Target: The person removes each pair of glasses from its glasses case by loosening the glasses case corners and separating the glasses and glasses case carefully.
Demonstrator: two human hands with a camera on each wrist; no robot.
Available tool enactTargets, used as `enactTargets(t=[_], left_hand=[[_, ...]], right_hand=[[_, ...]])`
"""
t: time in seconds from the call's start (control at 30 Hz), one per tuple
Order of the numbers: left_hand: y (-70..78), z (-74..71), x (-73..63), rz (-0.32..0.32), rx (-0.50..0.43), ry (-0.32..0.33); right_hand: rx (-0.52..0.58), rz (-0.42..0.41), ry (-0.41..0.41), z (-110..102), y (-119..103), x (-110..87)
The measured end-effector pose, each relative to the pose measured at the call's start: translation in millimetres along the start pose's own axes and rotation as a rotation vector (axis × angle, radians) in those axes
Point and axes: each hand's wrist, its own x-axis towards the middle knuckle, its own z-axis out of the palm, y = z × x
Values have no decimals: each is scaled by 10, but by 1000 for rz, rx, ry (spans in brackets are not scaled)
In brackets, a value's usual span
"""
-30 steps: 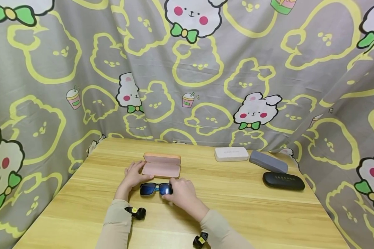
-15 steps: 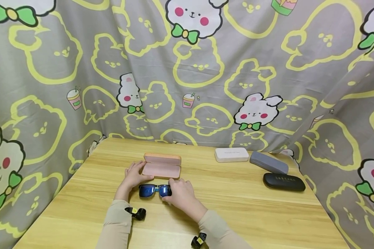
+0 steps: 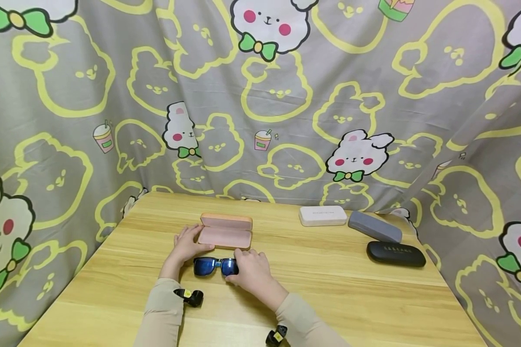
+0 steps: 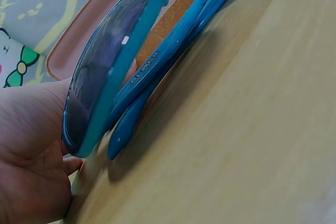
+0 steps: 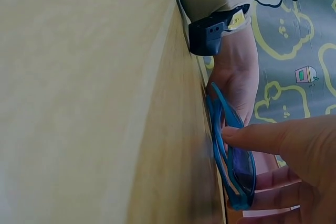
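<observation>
Just in front of an open glasses case [image 3: 225,238] with a pink lining, my right hand [image 3: 255,271] holds a pair of sunglasses [image 3: 205,266] by their right end. Their lenses are dark blue, and the right wrist view shows my thumb on the bright blue frame [image 5: 242,199]. The blue temples [image 4: 144,69] are folded in, close over the wood in the left wrist view. My left hand [image 3: 187,243] grips the case's left end, its thumb along the front edge. Most of the left fingers are hidden in the left wrist view.
At the back right of the wooden table [image 3: 330,294] lie three closed glasses cases: a white one [image 3: 322,216], a grey-blue one [image 3: 375,226] and a black one [image 3: 395,253]. A patterned curtain [image 3: 286,101] hangs behind and along both sides.
Over the last second the sunglasses have shifted slightly left and towards me with my right hand, and their lenses have tilted a little. The left hand and the open case have stayed put.
</observation>
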Motion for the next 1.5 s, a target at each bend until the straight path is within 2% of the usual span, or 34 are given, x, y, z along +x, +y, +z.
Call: enactTargets(t=[0.83, 1.5], left_hand=[[6, -11, -1, -5, 0, -9], [4, -6, 2, -7, -2, -9]], right_hand=[[-12, -4, -41, 46, 15, 2], [32, 26, -8, -55, 154, 32]])
